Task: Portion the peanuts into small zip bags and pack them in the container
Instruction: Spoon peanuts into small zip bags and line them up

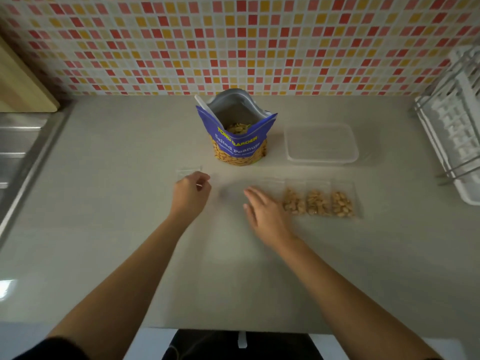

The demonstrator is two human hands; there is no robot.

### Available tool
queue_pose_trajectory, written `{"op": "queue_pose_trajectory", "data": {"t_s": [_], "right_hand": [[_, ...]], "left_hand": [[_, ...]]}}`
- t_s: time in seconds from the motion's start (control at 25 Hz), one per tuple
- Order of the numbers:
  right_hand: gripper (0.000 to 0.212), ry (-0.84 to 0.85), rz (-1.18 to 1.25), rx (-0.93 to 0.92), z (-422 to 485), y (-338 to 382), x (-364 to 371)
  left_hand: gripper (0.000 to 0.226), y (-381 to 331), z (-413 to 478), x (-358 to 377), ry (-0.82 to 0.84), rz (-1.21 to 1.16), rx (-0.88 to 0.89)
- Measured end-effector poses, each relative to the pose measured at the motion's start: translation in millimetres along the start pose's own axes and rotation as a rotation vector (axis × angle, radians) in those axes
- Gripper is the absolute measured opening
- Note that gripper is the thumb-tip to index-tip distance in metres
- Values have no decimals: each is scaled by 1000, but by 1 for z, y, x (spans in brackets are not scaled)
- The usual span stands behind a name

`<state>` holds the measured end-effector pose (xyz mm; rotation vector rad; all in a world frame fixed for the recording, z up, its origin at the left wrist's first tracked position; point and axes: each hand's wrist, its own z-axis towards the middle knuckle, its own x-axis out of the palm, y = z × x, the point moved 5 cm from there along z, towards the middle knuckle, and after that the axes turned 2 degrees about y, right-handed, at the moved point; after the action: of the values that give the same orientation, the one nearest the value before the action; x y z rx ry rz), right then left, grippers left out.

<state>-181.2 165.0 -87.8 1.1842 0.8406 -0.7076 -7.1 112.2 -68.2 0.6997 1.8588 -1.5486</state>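
Observation:
An open blue bag of salted peanuts (240,141) stands at the back of the counter, with a white scoop handle (205,108) sticking out of it. To its right sits a clear plastic container (321,158). Three small zip bags filled with peanuts (317,203) lie side by side in a row. My right hand (263,211) rests flat on the counter with straight fingers, just left of that row. My left hand (191,192) has curled fingers and pinches the near edge of a clear empty zip bag (188,171).
A steel sink (15,149) borders the counter on the left, with a wooden board (20,84) leaning behind it. A white dish rack (457,131) stands at the right edge. A tiled wall closes the back.

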Motion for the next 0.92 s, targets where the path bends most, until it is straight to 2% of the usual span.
{"op": "queue_pose_trajectory", "data": {"t_s": [0.08,0.16,0.36,0.44,0.56,0.68,0.76,0.8,0.92], "right_hand": [[52,117,2,-31,0,30,34],[63,231,4,38,0,44,61],[64,213,-215,158,-10,47,85],[65,173,-247,160,-10,44,85],[66,149,-276,164,-10,44,86],[68,142,-241,146,-10,44,85],[73,151,-96,148,-7,43,78],[74,177,64,213,-4,42,74],[62,23,809,612,8,46,60]], "left_hand": [[25,20,26,-16,6,123,56],[31,35,47,-25,45,275,145],[46,58,67,-30,218,496,196],[45,65,73,-28,269,488,165],[41,67,82,-28,241,345,193],[18,57,80,-33,230,269,280],[9,52,72,-39,261,110,211],[10,52,67,-42,294,-48,122],[21,47,35,-46,411,-646,-161]]}}
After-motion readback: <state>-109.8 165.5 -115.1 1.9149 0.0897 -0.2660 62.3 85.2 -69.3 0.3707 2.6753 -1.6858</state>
